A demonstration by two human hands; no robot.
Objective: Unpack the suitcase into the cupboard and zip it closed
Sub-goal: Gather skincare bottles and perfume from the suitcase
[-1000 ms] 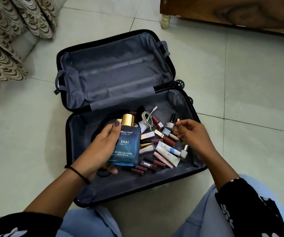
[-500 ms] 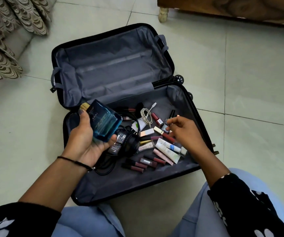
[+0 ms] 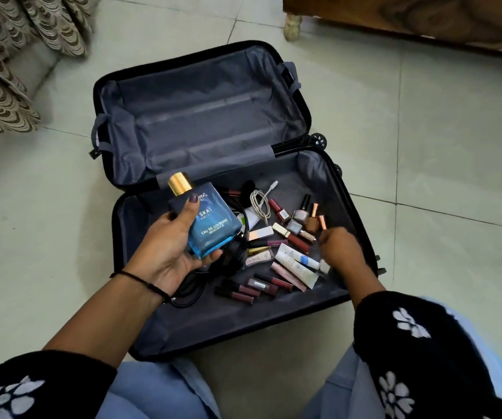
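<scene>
A black suitcase [image 3: 128,228] lies open on the tiled floor; its lid half [image 3: 201,116] holds nothing. My left hand [image 3: 168,249] grips a blue cologne bottle [image 3: 213,231] with a gold cap, lifted over the lower half's left side. Cosmetics are spread across that lower half: nail polish bottles [image 3: 299,213], cream tubes [image 3: 295,264] and several lip glosses [image 3: 243,290]. A white cable [image 3: 260,202] and black headphones [image 3: 234,255] lie there too. My right hand [image 3: 339,249] is blurred, low over the cosmetics by the right wall, with its fingers tucked out of sight.
Wooden furniture [image 3: 395,16] on a turned leg [image 3: 291,25] stands at the back right. Patterned fabric [image 3: 1,55] hangs at the far left. Pale floor tiles [image 3: 440,146] surround the suitcase. My knees are at the bottom edge.
My left hand has turned the cologne bottle from lying on its side to label up, cap pointing away. My right hand has slid down and right, off the nail polish bottles.
</scene>
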